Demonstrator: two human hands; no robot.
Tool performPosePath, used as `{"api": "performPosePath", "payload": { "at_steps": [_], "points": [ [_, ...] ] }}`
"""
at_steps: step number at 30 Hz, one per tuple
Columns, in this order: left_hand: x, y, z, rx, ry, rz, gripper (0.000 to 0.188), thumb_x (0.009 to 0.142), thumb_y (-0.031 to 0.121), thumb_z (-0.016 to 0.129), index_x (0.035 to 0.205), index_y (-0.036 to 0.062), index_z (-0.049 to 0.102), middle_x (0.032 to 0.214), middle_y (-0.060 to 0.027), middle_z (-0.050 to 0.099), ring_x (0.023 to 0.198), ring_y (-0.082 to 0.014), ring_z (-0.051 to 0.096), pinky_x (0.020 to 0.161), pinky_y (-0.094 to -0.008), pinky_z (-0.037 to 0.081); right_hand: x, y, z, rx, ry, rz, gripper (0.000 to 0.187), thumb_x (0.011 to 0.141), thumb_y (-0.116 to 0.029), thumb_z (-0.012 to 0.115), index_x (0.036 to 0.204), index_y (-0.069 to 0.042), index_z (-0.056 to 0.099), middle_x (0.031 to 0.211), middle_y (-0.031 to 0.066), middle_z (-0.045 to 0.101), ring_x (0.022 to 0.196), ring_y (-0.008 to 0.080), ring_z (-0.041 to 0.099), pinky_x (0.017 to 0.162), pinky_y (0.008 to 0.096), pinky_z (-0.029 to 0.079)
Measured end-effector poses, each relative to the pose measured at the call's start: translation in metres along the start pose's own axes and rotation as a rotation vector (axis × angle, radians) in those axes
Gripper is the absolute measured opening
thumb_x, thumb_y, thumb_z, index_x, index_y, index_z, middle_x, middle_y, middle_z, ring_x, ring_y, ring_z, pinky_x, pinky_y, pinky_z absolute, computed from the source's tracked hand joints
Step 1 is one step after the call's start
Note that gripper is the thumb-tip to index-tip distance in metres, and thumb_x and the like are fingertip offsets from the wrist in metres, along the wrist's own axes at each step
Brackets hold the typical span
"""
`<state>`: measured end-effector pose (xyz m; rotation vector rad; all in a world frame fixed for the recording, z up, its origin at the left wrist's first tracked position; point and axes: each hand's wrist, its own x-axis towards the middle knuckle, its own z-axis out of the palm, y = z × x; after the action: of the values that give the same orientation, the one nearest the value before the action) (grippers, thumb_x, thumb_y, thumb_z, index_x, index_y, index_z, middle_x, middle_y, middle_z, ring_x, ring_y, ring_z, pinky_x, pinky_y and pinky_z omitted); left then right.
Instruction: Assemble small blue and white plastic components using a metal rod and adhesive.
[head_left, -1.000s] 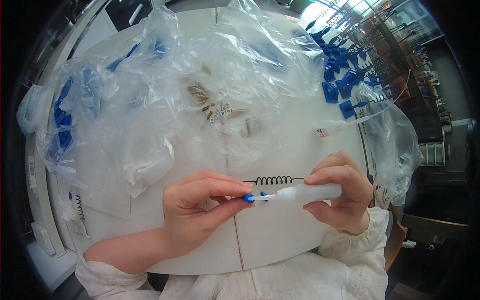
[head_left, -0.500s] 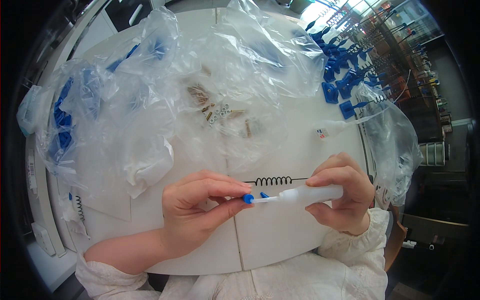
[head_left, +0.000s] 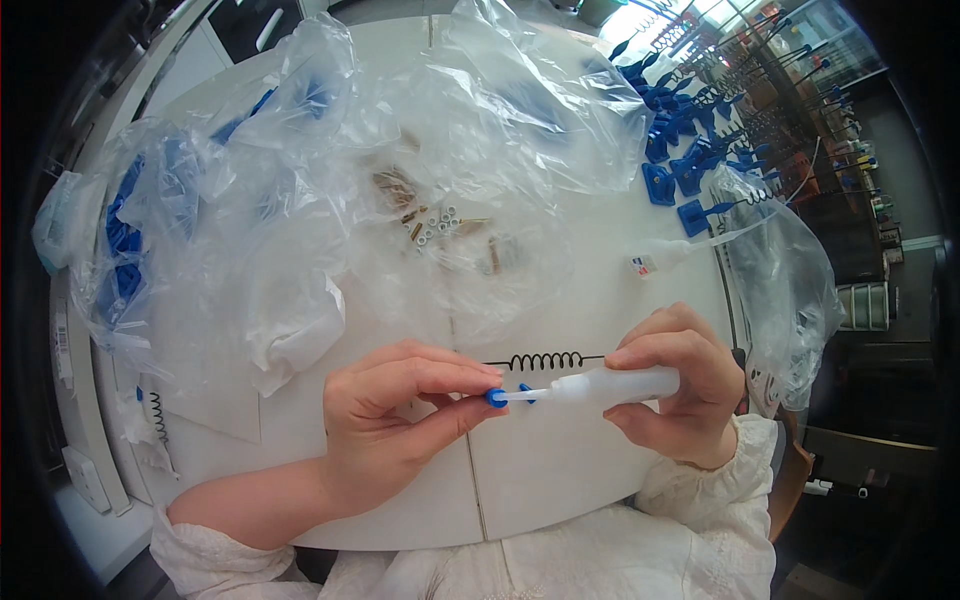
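Note:
Between thumb and fingertips, my left hand [head_left: 400, 405] pinches a small round blue plastic part [head_left: 496, 398]. My right hand [head_left: 685, 375] grips a white squeeze bottle [head_left: 620, 385] lying sideways, its thin nozzle [head_left: 520, 396] pointing left. The nozzle's tip meets the blue part; whether it is inside or only against it I cannot tell. Behind the nozzle a small blue piece [head_left: 528, 388] partly shows. Just beyond my hands lies a black coiled spring [head_left: 545, 361] with straight wire ends, one running toward my left fingers, the other toward my right hand.
Crumpled clear plastic bags [head_left: 250, 200] cover the left and far table, some with blue parts inside. Several small metal rings [head_left: 437, 228] lie mid-table. A second white bottle [head_left: 660, 258] rests at the right, near blue bases with springs [head_left: 690, 215]. Another black spring [head_left: 158, 418] lies at left.
My right hand has brought the bottle slightly left, so its nozzle now reaches farther onto the blue part. My left hand has stayed in place.

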<state>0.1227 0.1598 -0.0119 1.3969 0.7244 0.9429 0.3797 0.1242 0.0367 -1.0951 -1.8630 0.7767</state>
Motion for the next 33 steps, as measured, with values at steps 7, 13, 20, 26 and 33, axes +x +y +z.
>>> {"api": "performPosePath", "payload": {
  "at_steps": [7, 13, 20, 26, 33],
  "points": [
    [0.000, -0.002, -0.001, 0.006, -0.005, 0.002, 0.021, 0.078, -0.014, 0.073, 0.094, -0.0010, 0.072, 0.100, -0.0137, 0.069, 0.089, -0.0179, 0.070, 0.073, -0.0254, 0.058, -0.001, -0.001, 0.000, 0.001, -0.019, -0.005, 0.044, 0.066, 0.004, 0.084, 0.107, -0.002, 0.068, 0.094, 0.0092, 0.066, 0.081, 0.0155, 0.064, 0.068, 0.0255, 0.050],
    [-0.001, 0.001, -0.001, 0.006, -0.008, 0.006, 0.021, 0.079, -0.014, 0.073, 0.096, -0.0016, 0.072, 0.100, -0.0141, 0.069, 0.090, -0.0185, 0.070, 0.073, -0.0256, 0.058, -0.002, -0.001, -0.001, 0.027, 0.008, -0.006, 0.043, 0.067, 0.006, 0.081, 0.107, 0.000, 0.067, 0.094, 0.0102, 0.067, 0.083, 0.0165, 0.064, 0.069, 0.0256, 0.049],
    [-0.001, -0.002, -0.002, 0.000, 0.006, 0.009, 0.019, 0.082, -0.012, 0.071, 0.098, -0.0026, 0.071, 0.101, -0.0141, 0.068, 0.089, -0.0184, 0.069, 0.077, -0.0266, 0.058, -0.005, 0.008, 0.005, 0.148, 0.043, 0.078, 0.042, 0.067, 0.007, 0.078, 0.107, 0.000, 0.064, 0.096, 0.0115, 0.069, 0.084, 0.0187, 0.064, 0.073, 0.0282, 0.050],
    [-0.004, 0.002, 0.000, 0.014, 0.025, 0.016, 0.020, 0.083, -0.012, 0.070, 0.100, -0.0017, 0.072, 0.102, -0.0136, 0.067, 0.087, -0.0160, 0.067, 0.075, -0.0253, 0.055, -0.006, 0.008, 0.005, 0.120, 0.064, 0.075, 0.040, 0.066, 0.007, 0.077, 0.103, -0.001, 0.065, 0.095, 0.0111, 0.069, 0.083, 0.0187, 0.065, 0.073, 0.0281, 0.050],
    [-0.004, 0.000, 0.001, 0.025, 0.044, 0.059, 0.022, 0.082, -0.012, 0.071, 0.100, -0.0008, 0.072, 0.101, -0.0130, 0.067, 0.085, -0.0153, 0.066, 0.074, -0.0249, 0.054, -0.006, 0.008, 0.006, 0.088, 0.076, 0.053, 0.039, 0.065, 0.006, 0.077, 0.101, -0.002, 0.065, 0.094, 0.0105, 0.069, 0.081, 0.0182, 0.066, 0.070, 0.0274, 0.051]
  ]
}}
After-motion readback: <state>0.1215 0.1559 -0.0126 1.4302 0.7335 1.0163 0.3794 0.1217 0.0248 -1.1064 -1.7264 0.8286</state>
